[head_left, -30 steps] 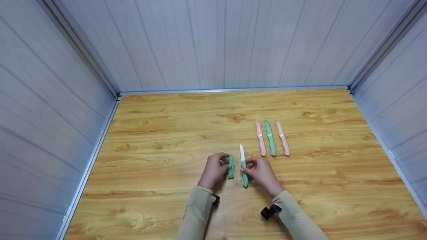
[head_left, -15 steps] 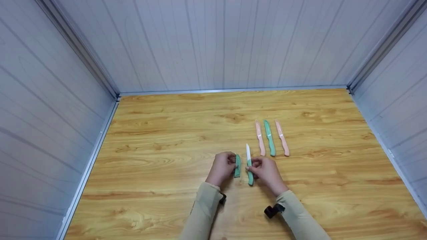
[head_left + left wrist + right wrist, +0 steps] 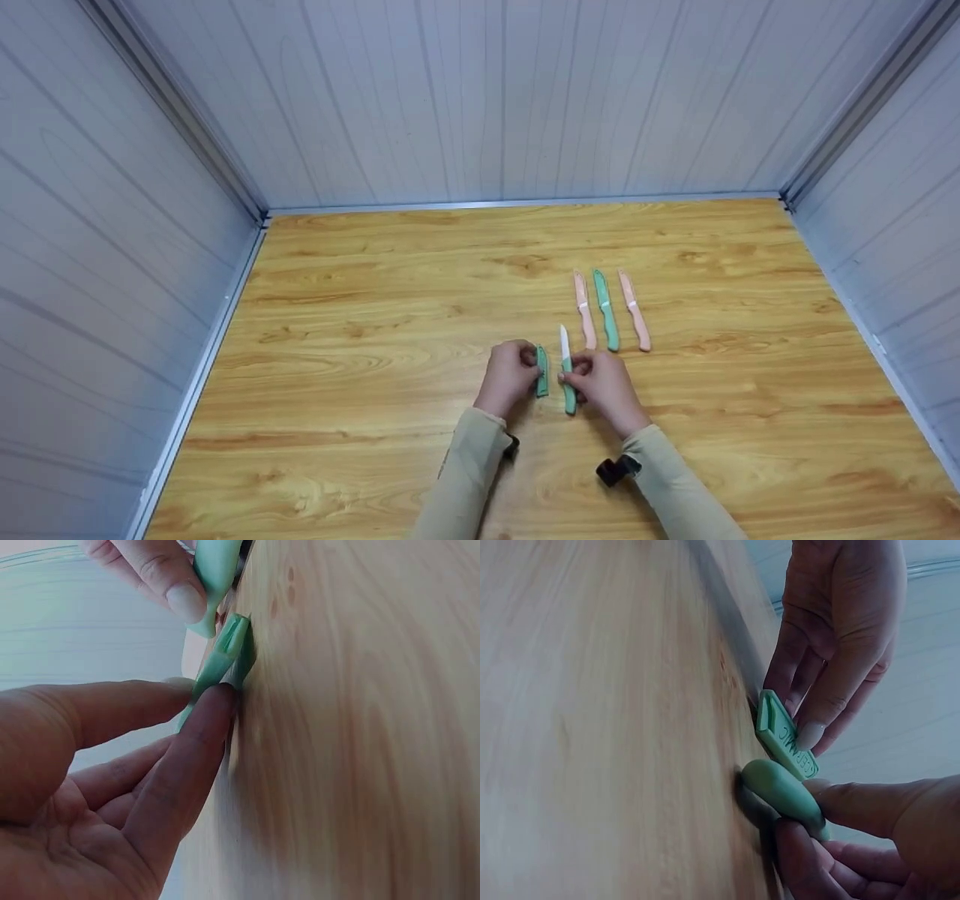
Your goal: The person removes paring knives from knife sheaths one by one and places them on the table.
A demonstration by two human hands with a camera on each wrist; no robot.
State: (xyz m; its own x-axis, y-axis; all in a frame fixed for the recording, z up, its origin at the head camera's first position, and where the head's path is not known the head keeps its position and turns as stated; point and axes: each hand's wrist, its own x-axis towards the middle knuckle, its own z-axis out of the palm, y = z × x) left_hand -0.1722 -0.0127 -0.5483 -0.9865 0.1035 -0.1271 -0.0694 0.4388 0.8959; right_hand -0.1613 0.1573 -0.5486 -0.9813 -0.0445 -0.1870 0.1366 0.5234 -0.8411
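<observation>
My left hand [image 3: 511, 376] pinches a green knife sheath [image 3: 541, 372] between thumb and fingers, close over the table. In the left wrist view the open slot of the sheath [image 3: 234, 636] faces the camera. Just to the right, my right hand [image 3: 604, 382] pinches the green handle of a paring knife [image 3: 570, 396], its white blade bare and pointing away from me. Sheath and knife lie side by side with a narrow gap between them in the head view. Raised lettering shows on the sheath [image 3: 786, 736] in the right wrist view.
Beyond my right hand, a row of sheathed knives lies on the wooden table [image 3: 360, 300]: a pink knife [image 3: 585, 309], a green knife [image 3: 606, 309] and another pink knife [image 3: 634, 309]. Pale panel walls [image 3: 480, 105] enclose the table at the back and sides.
Both hands have shifted to the right with the sheath and the knife, the left hand a little more. The gap between sheath and knife is slightly smaller. The row of knives stays put.
</observation>
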